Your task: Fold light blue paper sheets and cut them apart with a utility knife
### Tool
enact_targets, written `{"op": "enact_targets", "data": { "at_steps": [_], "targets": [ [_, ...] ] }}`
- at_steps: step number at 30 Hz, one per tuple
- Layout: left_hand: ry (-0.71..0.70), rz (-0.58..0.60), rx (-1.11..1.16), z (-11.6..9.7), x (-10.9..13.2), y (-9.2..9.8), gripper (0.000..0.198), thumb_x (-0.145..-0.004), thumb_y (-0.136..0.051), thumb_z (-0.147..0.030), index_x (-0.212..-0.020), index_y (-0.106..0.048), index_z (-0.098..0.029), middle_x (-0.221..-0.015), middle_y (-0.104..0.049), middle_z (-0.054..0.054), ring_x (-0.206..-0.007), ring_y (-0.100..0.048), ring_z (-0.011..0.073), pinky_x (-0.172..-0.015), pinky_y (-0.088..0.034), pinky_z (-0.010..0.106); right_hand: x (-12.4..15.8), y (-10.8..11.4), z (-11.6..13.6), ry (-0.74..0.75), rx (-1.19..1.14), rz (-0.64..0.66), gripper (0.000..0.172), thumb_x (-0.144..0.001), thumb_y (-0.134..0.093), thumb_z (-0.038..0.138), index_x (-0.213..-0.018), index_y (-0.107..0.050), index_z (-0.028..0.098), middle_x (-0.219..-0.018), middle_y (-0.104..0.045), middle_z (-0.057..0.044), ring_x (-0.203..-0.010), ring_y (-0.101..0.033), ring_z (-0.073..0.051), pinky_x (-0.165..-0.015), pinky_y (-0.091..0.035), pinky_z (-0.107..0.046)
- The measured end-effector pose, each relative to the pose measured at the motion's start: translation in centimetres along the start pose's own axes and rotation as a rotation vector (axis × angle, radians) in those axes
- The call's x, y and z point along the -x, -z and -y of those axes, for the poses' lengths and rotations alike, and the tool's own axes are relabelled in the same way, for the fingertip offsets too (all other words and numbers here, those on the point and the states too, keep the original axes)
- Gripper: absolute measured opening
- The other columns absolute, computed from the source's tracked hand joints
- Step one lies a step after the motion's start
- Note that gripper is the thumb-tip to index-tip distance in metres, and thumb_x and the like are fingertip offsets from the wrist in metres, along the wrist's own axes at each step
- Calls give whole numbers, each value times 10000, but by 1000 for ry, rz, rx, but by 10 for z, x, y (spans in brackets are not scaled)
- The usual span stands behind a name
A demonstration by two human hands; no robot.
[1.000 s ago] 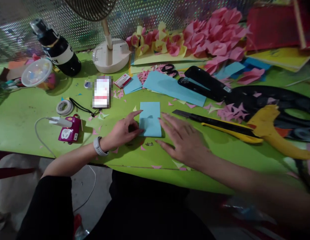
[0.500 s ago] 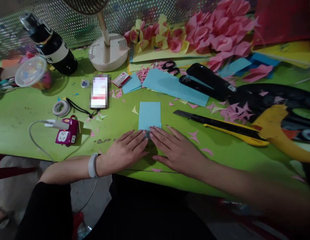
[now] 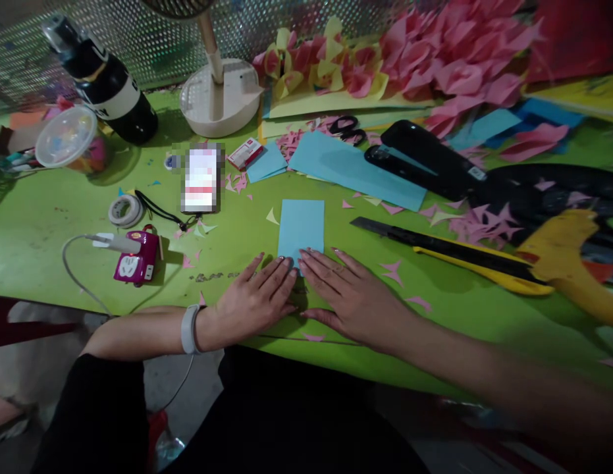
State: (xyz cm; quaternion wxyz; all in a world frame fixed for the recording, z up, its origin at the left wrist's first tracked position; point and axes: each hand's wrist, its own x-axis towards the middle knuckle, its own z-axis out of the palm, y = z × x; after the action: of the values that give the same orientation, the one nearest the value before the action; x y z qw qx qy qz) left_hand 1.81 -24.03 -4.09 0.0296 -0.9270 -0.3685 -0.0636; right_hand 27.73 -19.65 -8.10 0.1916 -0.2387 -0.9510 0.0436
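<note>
A light blue sheet of paper [image 3: 301, 227] lies on the green table in front of me, and its near edge is hidden under my fingertips. My left hand [image 3: 254, 293] rests flat, fingers stretched, with its fingertips on the paper's lower left part. Beside it, my right hand [image 3: 350, 289] presses its extended fingers on the lower right part, thumb pointing left. Neither hand grips anything. To the right lies a yellow and black utility knife [image 3: 464, 260], its blade end toward the paper.
A stapler [image 3: 415, 158] rests on blue paper strips [image 3: 346, 164]. Pink paper flowers [image 3: 449, 52] are heaped behind. Leftward are a phone [image 3: 201, 178], a tape roll [image 3: 125, 209], a purple power adapter [image 3: 137, 257], a black bottle [image 3: 113, 92] and a fan base [image 3: 220, 99]. Paper scraps lie scattered.
The whole view has shifted slightly, so things appear a little further right. Both hands stay flat on the blue paper, with the fingertips slightly lower on it.
</note>
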Motion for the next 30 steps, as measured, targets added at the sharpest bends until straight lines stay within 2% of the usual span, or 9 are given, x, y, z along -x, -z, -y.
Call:
{"op": "enact_targets", "data": {
  "at_steps": [7,13,19,30],
  "targets": [
    [2,-18,-50,0,-1,-2,536,-1133,-514,-421,-1512,-561,-45,-1552,-602,233,-1459,-607,318,-1254,-465,532,1,-2,0,-20,-19,0,855,-1120,-428,552,-1738,-124,45,-1666,-465,-248,-1559,-465,-339,-1234,-442,-575],
    [-5,-30,-65,0,-1,-2,539,-1130,-519,-413,-1501,-555,-23,-1536,-619,235,-1453,-612,321,-1250,-470,508,-2,-2,2,-14,25,5,806,-1137,-354,546,-1706,-222,-10,-1647,-488,-267,-1540,-489,-349,-1226,-444,-583],
    [-4,-8,-49,0,-1,-2,569,-1129,-517,-404,-1549,-508,-20,-1554,-595,247,-1486,-578,321,-1243,-479,487,-2,-2,0,-18,6,15,803,-1130,-378,561,-1711,-247,22,-1654,-483,-257,-1548,-481,-341,-1231,-436,-584],
    [-14,3,-126,-2,-4,0,548,-1141,-482,-406,-1480,-562,17,-1532,-619,249,-1432,-628,331,-1214,-504,474,-3,-2,0,-2,54,26,765,-1140,-361,543,-1663,-345,-15,-1641,-500,-261,-1549,-478,-344,-1241,-423,-570]
  ]
}}
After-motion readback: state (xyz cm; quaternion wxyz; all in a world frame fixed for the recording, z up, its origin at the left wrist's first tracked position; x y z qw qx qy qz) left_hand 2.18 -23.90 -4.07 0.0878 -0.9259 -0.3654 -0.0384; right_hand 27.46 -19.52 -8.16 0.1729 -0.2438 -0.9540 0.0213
